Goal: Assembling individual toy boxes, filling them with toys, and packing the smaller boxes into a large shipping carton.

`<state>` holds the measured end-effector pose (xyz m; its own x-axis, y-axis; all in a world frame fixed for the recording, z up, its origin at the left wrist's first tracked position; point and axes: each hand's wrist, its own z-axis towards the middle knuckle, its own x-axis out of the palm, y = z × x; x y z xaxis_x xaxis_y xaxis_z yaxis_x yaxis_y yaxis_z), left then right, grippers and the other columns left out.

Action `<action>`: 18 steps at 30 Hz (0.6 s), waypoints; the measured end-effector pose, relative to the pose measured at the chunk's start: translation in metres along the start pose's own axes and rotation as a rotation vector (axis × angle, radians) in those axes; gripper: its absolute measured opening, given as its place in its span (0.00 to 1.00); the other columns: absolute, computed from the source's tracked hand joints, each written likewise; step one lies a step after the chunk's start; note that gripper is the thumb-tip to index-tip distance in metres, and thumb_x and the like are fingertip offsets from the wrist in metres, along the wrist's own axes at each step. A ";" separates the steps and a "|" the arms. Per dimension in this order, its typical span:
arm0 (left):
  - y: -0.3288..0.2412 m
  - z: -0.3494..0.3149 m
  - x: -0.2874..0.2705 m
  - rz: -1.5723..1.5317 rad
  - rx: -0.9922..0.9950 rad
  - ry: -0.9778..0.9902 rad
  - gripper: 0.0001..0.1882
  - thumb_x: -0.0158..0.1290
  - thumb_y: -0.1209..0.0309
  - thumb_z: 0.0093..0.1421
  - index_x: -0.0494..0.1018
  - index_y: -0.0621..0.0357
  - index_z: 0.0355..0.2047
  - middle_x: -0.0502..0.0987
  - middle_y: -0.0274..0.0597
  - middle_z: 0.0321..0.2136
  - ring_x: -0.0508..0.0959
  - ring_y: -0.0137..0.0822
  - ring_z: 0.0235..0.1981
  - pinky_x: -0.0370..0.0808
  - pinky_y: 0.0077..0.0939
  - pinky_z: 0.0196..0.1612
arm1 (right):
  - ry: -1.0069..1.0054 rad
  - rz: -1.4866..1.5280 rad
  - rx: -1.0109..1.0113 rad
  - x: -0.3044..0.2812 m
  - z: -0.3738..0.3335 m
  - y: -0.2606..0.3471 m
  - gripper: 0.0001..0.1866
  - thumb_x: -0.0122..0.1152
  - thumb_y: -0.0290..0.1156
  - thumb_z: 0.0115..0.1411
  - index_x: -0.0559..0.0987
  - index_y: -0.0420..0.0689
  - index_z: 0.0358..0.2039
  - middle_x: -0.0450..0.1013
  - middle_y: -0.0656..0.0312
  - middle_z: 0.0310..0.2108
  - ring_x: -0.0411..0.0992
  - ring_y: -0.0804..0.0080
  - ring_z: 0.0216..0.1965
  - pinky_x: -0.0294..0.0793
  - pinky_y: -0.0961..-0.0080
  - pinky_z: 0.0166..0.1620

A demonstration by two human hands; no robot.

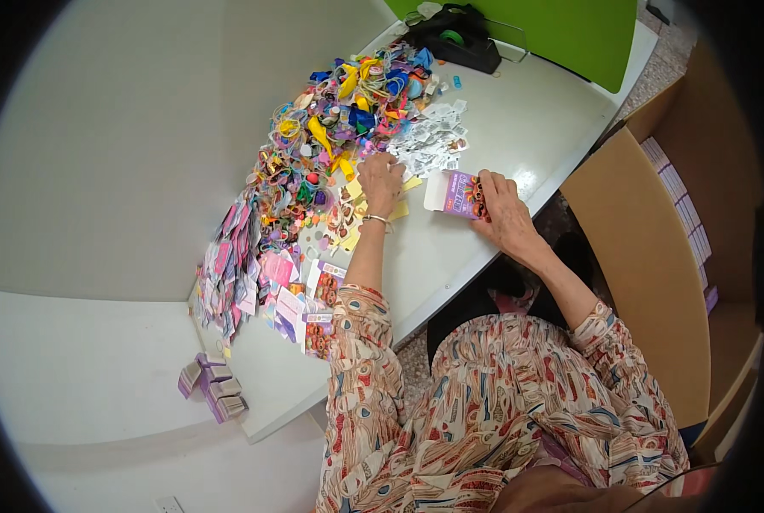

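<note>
My right hand (508, 214) grips a small purple carton (462, 195) with a colourful printed front, its white end flap standing open toward the left. My left hand (381, 181) reaches down at the edge of a heap of small colourful trinkets (313, 145), its fingers bunched together. What those fingertips pinch, if anything, is hidden. Beside that hand lie a pile of white printed slips (430, 141) and some yellow paper pieces with small brown stickers (344, 214). Two more printed cartons (318, 333) rest on the table near my left forearm.
Pink and purple cards (232, 265) are heaped at the table's left side. Bundled purple packs (214, 387) sit at its left corner. A black bag (454, 38) lies at the back by a green panel (561, 34). At right stands a large cardboard box (647, 274) with stacked cartons inside.
</note>
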<state>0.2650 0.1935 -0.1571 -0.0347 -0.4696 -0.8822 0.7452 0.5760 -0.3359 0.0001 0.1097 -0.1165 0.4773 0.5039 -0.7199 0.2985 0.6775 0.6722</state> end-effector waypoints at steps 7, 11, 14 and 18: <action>0.017 0.003 -0.034 -0.590 -0.094 -0.027 0.12 0.61 0.68 0.52 0.80 0.61 0.36 0.80 0.40 0.28 0.78 0.33 0.30 0.70 0.24 0.32 | 0.033 -0.029 -0.007 0.000 0.003 0.007 0.42 0.67 0.27 0.42 0.56 0.35 0.57 0.60 0.45 0.51 0.62 0.47 0.51 0.70 0.60 0.52; -0.009 -0.006 -0.069 -0.974 -0.405 0.174 0.10 0.58 0.70 0.57 0.79 0.63 0.36 0.79 0.35 0.29 0.78 0.27 0.29 0.71 0.18 0.33 | 0.037 -0.015 0.023 -0.005 0.002 0.005 0.42 0.67 0.27 0.42 0.56 0.35 0.57 0.60 0.46 0.50 0.62 0.47 0.51 0.70 0.60 0.52; 0.003 -0.016 -0.082 -1.126 -0.516 0.268 0.10 0.59 0.69 0.58 0.78 0.61 0.37 0.78 0.35 0.29 0.78 0.29 0.29 0.75 0.23 0.33 | 0.064 0.001 0.024 -0.005 0.003 0.015 0.42 0.66 0.27 0.43 0.56 0.35 0.57 0.61 0.46 0.50 0.62 0.47 0.51 0.70 0.60 0.52; -0.002 -0.023 -0.085 -1.287 -0.621 0.351 0.10 0.58 0.71 0.58 0.75 0.61 0.39 0.78 0.38 0.29 0.78 0.30 0.29 0.76 0.24 0.33 | 0.052 -0.007 0.026 -0.006 0.002 0.014 0.41 0.66 0.27 0.43 0.56 0.35 0.57 0.60 0.46 0.50 0.62 0.47 0.51 0.70 0.59 0.52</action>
<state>0.2509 0.2475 -0.0892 -0.6620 -0.7390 0.1250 -0.3196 0.1274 -0.9389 0.0028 0.1153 -0.1020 0.4317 0.5267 -0.7323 0.3238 0.6672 0.6708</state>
